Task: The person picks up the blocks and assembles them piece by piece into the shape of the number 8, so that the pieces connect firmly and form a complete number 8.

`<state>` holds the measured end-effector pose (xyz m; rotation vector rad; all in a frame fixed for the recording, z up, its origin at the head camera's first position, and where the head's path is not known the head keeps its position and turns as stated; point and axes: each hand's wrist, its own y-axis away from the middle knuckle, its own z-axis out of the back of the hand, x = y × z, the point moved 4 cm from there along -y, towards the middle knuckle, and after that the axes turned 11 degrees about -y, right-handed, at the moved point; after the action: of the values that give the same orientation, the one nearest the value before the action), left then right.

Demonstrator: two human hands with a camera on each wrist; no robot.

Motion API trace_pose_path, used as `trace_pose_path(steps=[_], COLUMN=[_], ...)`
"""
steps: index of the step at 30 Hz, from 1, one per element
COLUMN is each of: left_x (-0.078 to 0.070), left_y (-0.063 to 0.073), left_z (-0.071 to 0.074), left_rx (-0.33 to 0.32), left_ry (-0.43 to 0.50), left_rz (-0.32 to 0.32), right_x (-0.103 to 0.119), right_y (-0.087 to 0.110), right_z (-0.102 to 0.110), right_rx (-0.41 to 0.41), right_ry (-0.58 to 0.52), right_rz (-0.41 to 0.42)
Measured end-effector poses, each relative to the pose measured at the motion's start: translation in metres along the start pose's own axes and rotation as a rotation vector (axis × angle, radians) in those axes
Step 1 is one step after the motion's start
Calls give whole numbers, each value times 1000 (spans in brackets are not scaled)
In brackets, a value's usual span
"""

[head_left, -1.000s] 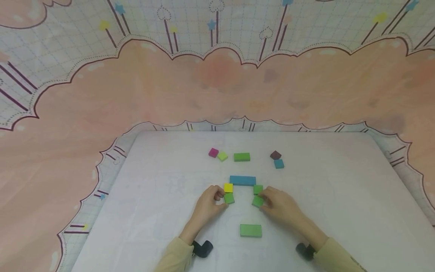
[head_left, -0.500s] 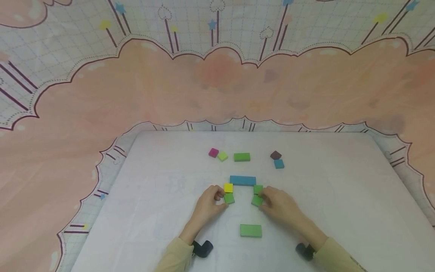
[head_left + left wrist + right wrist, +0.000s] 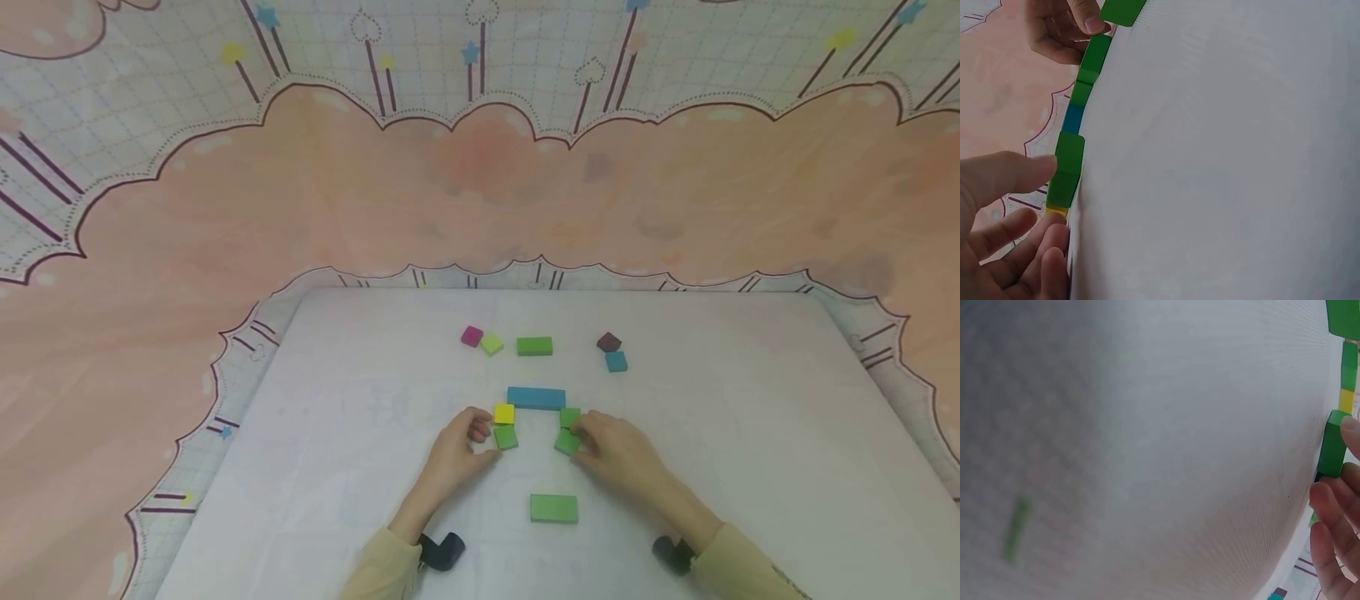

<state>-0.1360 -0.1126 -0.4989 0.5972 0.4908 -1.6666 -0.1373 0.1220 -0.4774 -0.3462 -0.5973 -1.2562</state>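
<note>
A blue rectangular block (image 3: 536, 398) lies at the head of a small arrangement. Below its left end sit a yellow block (image 3: 505, 413) and a tilted green block (image 3: 506, 437). My left hand (image 3: 459, 446) is beside this pair, thumb and fingers spread loosely, with a small gap from the green block in the head view. Under the blue block's right end are a green block (image 3: 570, 417) and another, tilted green block (image 3: 567, 442). My right hand (image 3: 618, 450) pinches that tilted block between thumb (image 3: 1350, 428) and fingers, partly covering it.
A green rectangular block (image 3: 553, 509) lies nearer the person, between the forearms. Farther back are a magenta block (image 3: 472, 336), a lime block (image 3: 492, 344), a green rectangle (image 3: 535, 346), a brown block (image 3: 609, 342) and a small blue block (image 3: 616, 362) on the white table (image 3: 337, 400).
My left hand has shifted slightly left, its fingers coming off the left green block. Held by my right hand, the tilted green block has moved slightly left.
</note>
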Motion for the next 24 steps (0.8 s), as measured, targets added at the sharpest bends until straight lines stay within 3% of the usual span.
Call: trace_pose_path(steps=[6,15,19,24], left_x=[-5,-20,-26,-32], left_y=[8,20,25,29], left_z=[7,5,-2,-11], left_rx=[-44,-47,-27,27], left_ry=[-9,-35,-36,-38], left_rz=[9,-64,-100,-98], right_x=[0,-3,-3,-3], right_y=[0,0,0,0], right_z=[0,-1,-1,-1], right_rx=[3,0,1,0], right_ry=[5,16,15,17], right_rz=[1,14,15,19])
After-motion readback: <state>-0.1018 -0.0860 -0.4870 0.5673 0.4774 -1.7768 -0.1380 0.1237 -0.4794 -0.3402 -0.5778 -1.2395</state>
